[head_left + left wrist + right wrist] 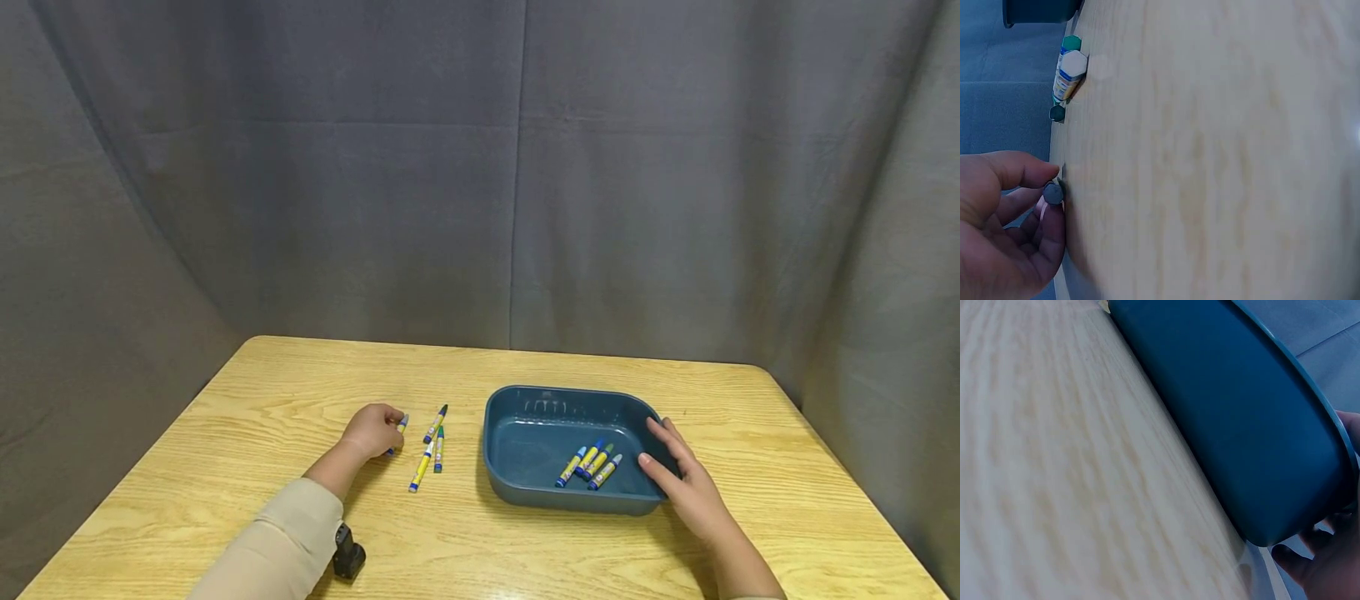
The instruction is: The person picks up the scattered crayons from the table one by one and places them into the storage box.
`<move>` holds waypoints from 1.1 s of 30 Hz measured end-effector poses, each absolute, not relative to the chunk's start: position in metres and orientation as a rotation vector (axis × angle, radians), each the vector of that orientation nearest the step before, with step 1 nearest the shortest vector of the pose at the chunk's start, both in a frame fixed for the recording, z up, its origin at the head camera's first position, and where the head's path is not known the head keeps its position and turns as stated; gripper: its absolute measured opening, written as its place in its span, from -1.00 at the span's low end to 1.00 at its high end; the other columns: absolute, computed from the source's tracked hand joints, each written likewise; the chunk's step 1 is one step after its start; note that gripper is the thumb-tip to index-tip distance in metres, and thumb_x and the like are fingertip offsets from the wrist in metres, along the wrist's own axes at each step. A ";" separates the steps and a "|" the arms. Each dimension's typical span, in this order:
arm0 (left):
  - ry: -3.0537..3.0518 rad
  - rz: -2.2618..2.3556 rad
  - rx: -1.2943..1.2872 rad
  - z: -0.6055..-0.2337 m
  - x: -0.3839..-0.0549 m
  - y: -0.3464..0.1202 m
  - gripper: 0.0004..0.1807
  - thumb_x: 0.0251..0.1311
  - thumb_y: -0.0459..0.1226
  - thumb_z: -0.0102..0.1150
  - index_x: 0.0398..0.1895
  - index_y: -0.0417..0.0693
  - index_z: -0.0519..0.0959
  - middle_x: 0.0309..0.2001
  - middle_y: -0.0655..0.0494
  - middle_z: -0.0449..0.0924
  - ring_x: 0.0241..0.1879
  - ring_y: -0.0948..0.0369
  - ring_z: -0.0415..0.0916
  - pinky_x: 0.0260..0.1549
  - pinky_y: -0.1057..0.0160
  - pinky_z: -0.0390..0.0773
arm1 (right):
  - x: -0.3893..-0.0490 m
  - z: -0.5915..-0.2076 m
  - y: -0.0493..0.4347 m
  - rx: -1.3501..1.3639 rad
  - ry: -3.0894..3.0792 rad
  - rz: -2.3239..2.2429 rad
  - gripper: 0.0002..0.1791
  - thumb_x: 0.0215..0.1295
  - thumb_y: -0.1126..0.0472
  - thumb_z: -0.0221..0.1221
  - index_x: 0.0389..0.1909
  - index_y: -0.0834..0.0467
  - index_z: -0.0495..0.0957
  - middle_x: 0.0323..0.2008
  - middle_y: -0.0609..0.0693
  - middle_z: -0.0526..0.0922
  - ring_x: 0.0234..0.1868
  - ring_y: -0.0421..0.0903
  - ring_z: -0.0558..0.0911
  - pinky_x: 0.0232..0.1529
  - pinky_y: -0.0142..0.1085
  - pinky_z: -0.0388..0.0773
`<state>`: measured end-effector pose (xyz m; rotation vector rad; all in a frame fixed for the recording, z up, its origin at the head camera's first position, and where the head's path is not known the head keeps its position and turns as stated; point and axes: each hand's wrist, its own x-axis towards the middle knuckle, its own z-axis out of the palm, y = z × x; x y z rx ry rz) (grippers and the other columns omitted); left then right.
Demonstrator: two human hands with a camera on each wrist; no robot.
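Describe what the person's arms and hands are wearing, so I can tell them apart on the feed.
The left arm wears a long beige sleeve ending at the wrist, with a small black wrist-mounted camera unit strapped just below the cuff. The left hand is bare, with no glove or ring visible. The right hand and its forearm are bare in the head view; no sleeve shows there.

crayon (pixel 400 428): blue-tipped, yellow-and-blue wrapper, pinched on table | blue tub (pixel 525 475): oblong, upright, four crayons (pixel 589 464) lying inside
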<state>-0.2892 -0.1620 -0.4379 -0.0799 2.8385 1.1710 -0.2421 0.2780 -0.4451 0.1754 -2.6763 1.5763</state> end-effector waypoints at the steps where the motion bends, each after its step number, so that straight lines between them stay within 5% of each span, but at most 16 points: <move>1: 2.831 1.178 -0.080 -0.438 -0.289 -0.162 -0.50 0.00 -0.46 0.16 0.11 -0.43 0.52 -0.27 -0.05 0.53 -0.39 0.18 0.44 -0.47 0.35 0.47 | -0.242 -0.445 0.278 0.176 -2.678 1.572 -0.27 0.40 0.10 0.12 0.51 0.15 0.10 0.56 0.28 -0.26 0.53 0.37 -0.24 0.37 0.41 -0.23; 9: 2.768 1.289 -0.085 -0.430 -0.285 -0.157 -0.48 0.01 -0.48 0.09 0.14 -0.40 0.52 -0.19 -0.11 0.51 -0.39 0.19 0.40 -0.50 0.36 0.45 | -0.242 -0.447 0.278 0.155 -2.687 1.566 -0.27 0.40 0.08 0.12 0.51 0.13 0.11 0.56 0.26 -0.25 0.53 0.37 -0.23 0.37 0.41 -0.21; 17: 2.579 1.556 -0.009 -0.416 -0.295 -0.141 -0.49 0.10 -0.48 0.09 0.19 -0.36 0.49 -0.38 0.07 0.41 -0.50 0.25 0.29 -0.48 0.28 0.46 | -0.242 -0.444 0.277 0.165 -2.670 1.574 -0.27 0.40 0.07 0.12 0.51 0.14 0.11 0.56 0.27 -0.25 0.53 0.38 -0.23 0.37 0.42 -0.23; 33: 2.478 1.599 0.211 -0.372 -0.303 -0.048 -0.52 0.08 -0.48 0.14 0.15 -0.27 0.56 -0.31 0.06 0.44 -0.44 0.25 0.33 -0.50 0.41 0.46 | -0.242 -0.444 0.278 0.174 -2.676 1.568 -0.28 0.40 0.10 0.13 0.51 0.14 0.12 0.56 0.28 -0.24 0.53 0.37 -0.23 0.37 0.42 -0.22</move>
